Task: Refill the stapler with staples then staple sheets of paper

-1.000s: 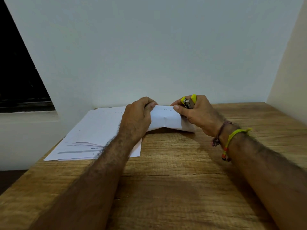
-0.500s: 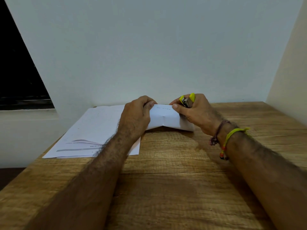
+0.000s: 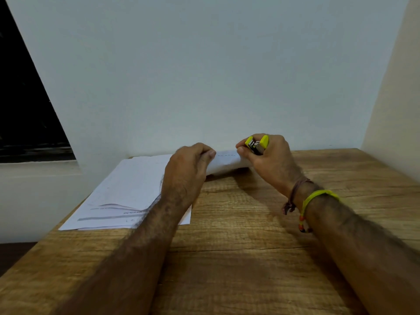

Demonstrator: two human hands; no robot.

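The right hand [image 3: 270,160] has its grip curled round a small yellow stapler [image 3: 256,145]. Only the stapler's top end pokes out above the fingers; the rest is hidden inside the hand. Just below that grip, the thumb pinches a folded sheet of paper [image 3: 225,161]. The left hand [image 3: 188,167] pinches the other side of the same sheet, fingers curled tight. The part of the sheet under both grips is covered, so the staple spot cannot be seen. Left of the left grip, a pile of papers [image 3: 127,194] lies flat on the wooden desk [image 3: 238,223]. The print on them is too small to read. A yellow wristband [image 3: 318,196] sits behind the right grip.
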